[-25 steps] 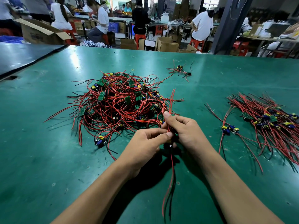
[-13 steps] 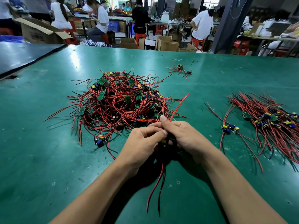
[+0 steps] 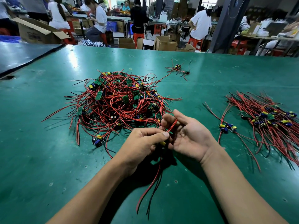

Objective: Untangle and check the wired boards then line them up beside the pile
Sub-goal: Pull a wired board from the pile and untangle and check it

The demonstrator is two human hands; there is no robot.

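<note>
Checking one wired board looks to be the step in hand, since it is held clear of the tangled pile and above the desk, right in front of the person. The left hand has its fingers curled round the board with the thumb on top. Only a yellow part of the board shows below the thumb, and the rest is hidden in the grasp. The right hand lies palm up just beside it, fingers relaxed, and a red lead from the board runs across them. The lead seems laid there rather than pinched, though the angle makes that hard to settle. The other leads hang from the left hand toward the desk, apart from the pile.

To do this well, the left hand should take the weight at the board's body, so that no pull lands on the joints where the wires meet it. The right fingers can then close lightly on the red lead and slide from the board outward to its tip, feeling for kinks or a loop caught round another wire. Each hanging lead should get the same pass. Turning the board over would bring both faces into sight.

Once checked, it belongs at the near end of the sorted row, next to the front board. Its leads should lie parallel to the others and stay well away from the pile's loose loops.
</note>
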